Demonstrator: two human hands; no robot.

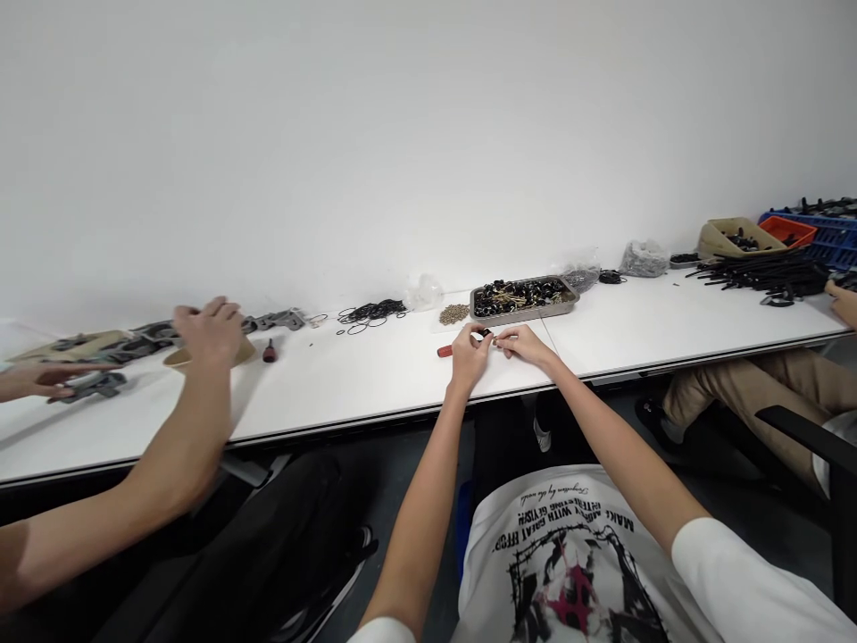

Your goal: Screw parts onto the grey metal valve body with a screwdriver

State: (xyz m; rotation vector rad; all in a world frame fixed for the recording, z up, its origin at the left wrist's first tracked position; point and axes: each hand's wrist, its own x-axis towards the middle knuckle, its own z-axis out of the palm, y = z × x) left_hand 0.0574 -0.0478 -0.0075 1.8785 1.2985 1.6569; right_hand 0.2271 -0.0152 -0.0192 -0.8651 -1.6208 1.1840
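My left hand (469,355) and my right hand (526,344) meet over the white table (375,375), fingertips pinched together on a small black part (486,334). A red-handled tool (445,351) lies on the table just left of my left hand. Right behind my hands stands a grey metal tray (526,312) full of small black parts. A little heap of brass-coloured pieces (453,313) sits to the tray's left, and a scatter of black rubber rings (370,313) lies further left.
A co-worker's hands (209,329) on the left reach over grey parts (144,339) and a tan tray; a second red-handled tool (269,350) lies nearby. At the right are black rods (763,271), a blue crate (827,234), and another seated person's leg (743,393).
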